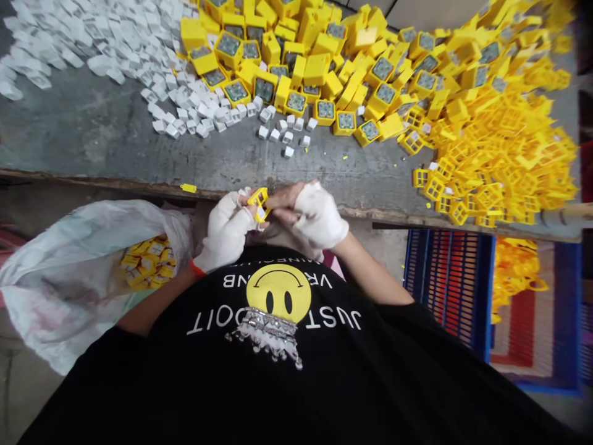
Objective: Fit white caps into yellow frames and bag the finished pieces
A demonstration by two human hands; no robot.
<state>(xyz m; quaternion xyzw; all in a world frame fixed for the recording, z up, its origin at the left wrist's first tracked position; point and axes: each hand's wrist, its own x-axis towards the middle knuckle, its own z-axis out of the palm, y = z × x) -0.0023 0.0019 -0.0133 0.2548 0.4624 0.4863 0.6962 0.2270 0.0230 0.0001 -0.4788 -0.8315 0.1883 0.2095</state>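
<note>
Frame (260,203) sits pinched in your left hand (229,225). Your right hand (315,212) is just right; I can't tell its grip

Right hand (321,213), fingers (286,196) blurred

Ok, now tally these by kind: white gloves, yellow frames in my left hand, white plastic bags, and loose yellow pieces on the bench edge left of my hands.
White gloves: 2
Yellow frame in the left hand: 1
White plastic bag: 1
Loose yellow piece on that edge: 1
Total: 5
</note>
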